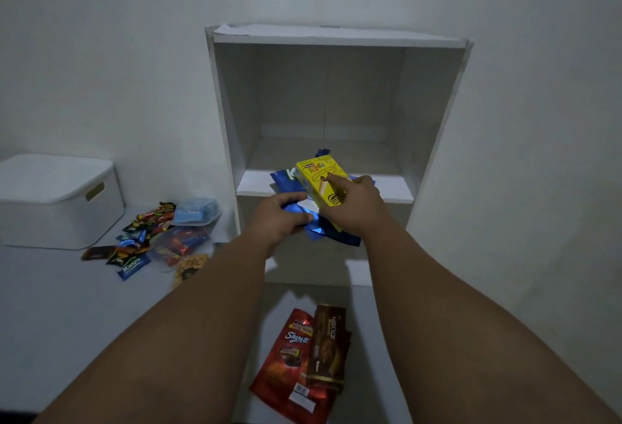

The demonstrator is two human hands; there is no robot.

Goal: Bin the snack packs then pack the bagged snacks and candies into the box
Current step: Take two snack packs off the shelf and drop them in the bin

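My left hand [281, 220] grips a shiny blue snack bag [313, 225] at the front edge of the shelf board [252, 184]. My right hand [353, 208] holds a yellow snack box [319, 181] on top of the blue bags, index finger stretched along it. A red snack bag [289, 359] and a brown Nextar box [328, 346] lie on the lower shelf below my arms. A heap of small candies and bagged snacks [158, 238] lies on the floor to the left, beside a white lidded box [57, 201].
The white open shelf unit [336, 39] stands against the wall, its upper compartment bare behind the packs. A pale blue pack [195, 211] and a bag of nuts [190, 267] belong to the floor heap.
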